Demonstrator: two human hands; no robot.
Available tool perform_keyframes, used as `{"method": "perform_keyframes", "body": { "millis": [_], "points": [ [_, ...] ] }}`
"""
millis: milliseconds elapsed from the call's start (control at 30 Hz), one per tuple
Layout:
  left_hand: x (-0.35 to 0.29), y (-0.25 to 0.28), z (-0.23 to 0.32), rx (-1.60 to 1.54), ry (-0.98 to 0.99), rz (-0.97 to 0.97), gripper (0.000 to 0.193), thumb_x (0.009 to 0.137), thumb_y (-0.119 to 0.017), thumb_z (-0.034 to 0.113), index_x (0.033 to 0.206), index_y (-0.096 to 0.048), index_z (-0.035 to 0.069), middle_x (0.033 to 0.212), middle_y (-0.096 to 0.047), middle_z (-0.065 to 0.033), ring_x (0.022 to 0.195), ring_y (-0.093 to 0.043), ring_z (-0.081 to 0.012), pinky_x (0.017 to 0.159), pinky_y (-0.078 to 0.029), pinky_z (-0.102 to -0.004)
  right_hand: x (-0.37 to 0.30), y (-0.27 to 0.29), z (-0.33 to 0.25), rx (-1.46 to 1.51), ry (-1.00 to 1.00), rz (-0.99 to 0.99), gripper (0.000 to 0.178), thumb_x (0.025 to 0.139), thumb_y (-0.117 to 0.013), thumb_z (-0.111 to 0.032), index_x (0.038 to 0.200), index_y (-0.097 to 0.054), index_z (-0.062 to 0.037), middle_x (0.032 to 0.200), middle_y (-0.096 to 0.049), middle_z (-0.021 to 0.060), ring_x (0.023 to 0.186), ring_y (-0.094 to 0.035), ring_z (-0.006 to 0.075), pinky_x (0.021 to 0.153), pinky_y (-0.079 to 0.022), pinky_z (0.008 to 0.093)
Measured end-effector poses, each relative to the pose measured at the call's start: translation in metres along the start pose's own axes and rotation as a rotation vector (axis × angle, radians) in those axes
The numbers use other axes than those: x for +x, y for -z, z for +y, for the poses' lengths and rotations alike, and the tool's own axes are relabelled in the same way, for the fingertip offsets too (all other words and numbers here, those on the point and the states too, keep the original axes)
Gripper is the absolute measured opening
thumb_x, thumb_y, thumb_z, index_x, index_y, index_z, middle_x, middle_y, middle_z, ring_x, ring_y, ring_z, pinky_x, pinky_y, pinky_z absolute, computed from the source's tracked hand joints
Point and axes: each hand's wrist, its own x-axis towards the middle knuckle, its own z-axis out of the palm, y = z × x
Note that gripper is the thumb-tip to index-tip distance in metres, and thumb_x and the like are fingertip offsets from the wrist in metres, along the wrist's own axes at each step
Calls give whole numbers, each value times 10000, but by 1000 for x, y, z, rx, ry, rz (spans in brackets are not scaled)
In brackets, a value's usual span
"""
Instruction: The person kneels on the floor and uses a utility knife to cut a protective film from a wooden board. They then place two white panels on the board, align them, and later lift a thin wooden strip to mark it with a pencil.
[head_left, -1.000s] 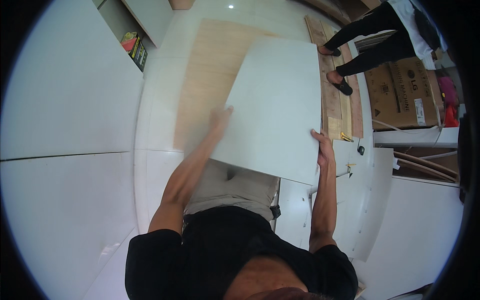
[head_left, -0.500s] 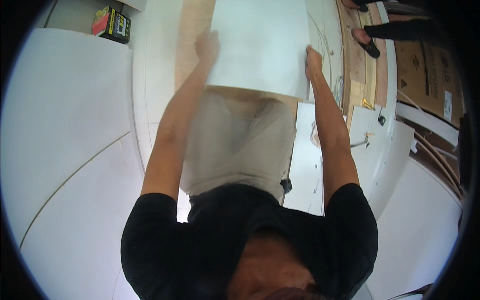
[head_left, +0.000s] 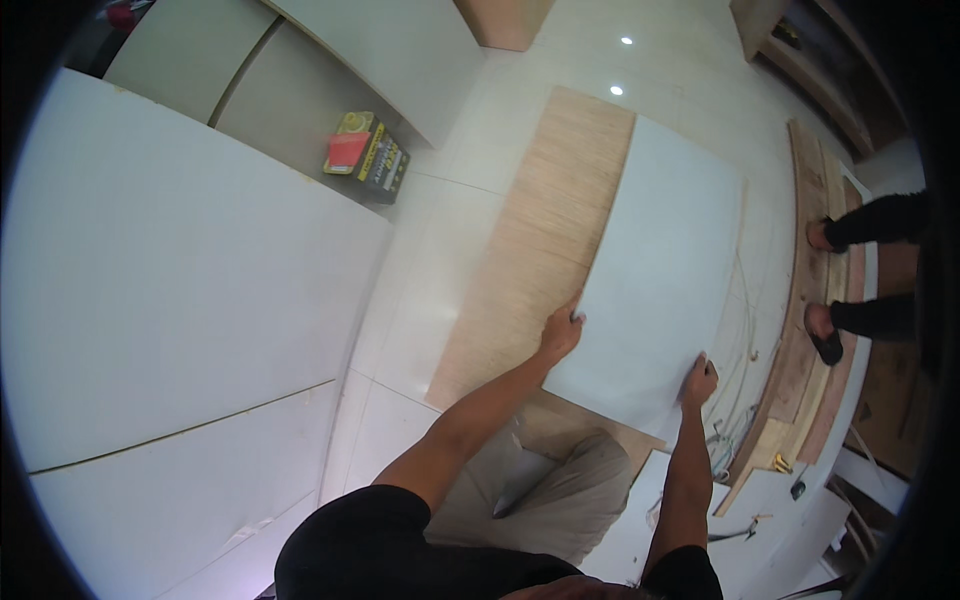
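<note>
So the white panel (head_left: 660,270) is partly over the plywood (head_left: 535,220), left grip (head_left: 562,332) and right grip (head_left: 700,382) pinching opposite edges, not released yet.

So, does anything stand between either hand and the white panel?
Nothing visible does: the left hand grips the white panel at its left edge, the right hand at its right edge.
</note>
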Motion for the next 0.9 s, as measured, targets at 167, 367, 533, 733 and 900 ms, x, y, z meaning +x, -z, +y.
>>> {"method": "perform_keyframes", "body": {
  "millis": [167, 367, 533, 733, 900],
  "points": [
    [51, 111, -2, 147, -345, 291, 627, 926, -806, 129, 1516, -593, 102, 1379, -645, -225, 1303, -606, -394, 1139, -470, -455, 2, -6, -17, -285, 124, 103, 436, 1001, -662, -199, 1396, -658, -15, 1365, -677, 234, 1261, -623, 425, 1096, -492, 513],
    [175, 417, 200, -498, -547, 946, 944, 869, -906, 166, 1599, -347, -44, 1626, -435, -239, 1513, -427, -354, 1243, -357, -437, -60, -71, -136, -82, 626, -143, 669, 947, -693, -78, 1567, -458, 15, 1527, -551, 237, 1425, -486, 455, 1231, -358, 519],
    [202, 559, 296, -595, -505, 1015, 921, 857, -924, 178, 1575, -391, -47, 1586, -499, -200, 1476, -476, -343, 1234, -365, -430, -109, -159, -170, 3, 544, -100, 650, 1015, -624, -152, 1617, -417, -22, 1650, -444, 219, 1527, -398, 413, 1279, -286, 542],
    [212, 590, 296, -609, -437, 871, 742, 854, -923, 160, 1464, -552, -39, 1400, -665, -176, 1323, -616, -326, 1146, -462, -441, -104, -158, -173, -210, 495, -57, 618, 1074, -545, -227, 1651, -386, -73, 1705, -392, 157, 1571, -357, 351, 1314, -228, 520],
    [204, 586, 299, -415, -463, 745, 594, 859, -909, 117, 1352, -635, -71, 1285, -718, -195, 1198, -674, -269, 1051, -527, -445, -106, -157, -168, -208, 488, -71, 606, 1087, -527, -255, 1647, -391, -71, 1707, -389, 158, 1571, -356, 352, 1318, -210, 525]
  ]
}}
